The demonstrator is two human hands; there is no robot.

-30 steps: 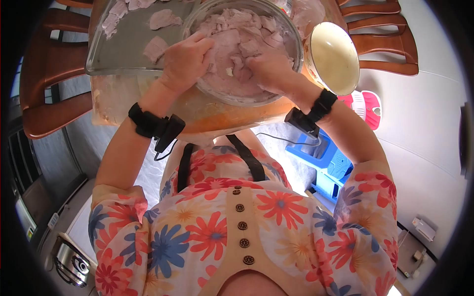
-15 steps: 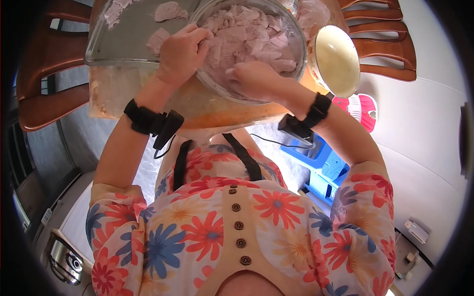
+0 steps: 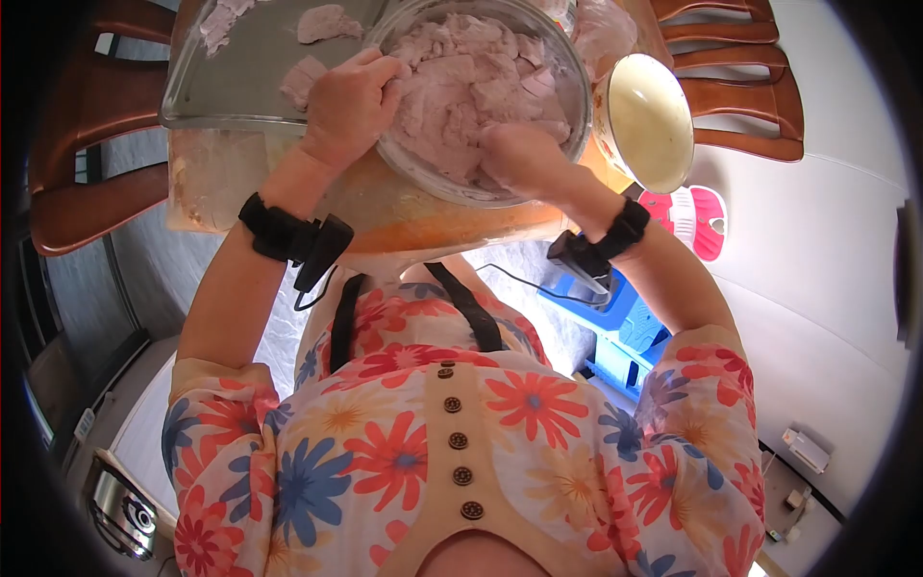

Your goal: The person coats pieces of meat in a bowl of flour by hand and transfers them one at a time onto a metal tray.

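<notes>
A large round metal bowl holds a heap of pale pink, flour-coated pieces. My left hand is closed on the bowl's left rim, its fingers bent over the edge. Inside the bowl, at the lower right, my right hand has its fingers curled down against the pieces; what lies under the fingertips is hidden. Left of the bowl, a rectangular tray carries a few coated pieces, one of them close beside my left hand.
An enamel bowl with pale contents stands at the table's right edge, a plastic bag behind it. Wooden chairs flank the table. Below right are a red and white object and a blue crate.
My right hand has moved right across the pieces in the bowl, and the pieces there have shifted. My left hand stays at the rim. The whole view has shifted slightly.
</notes>
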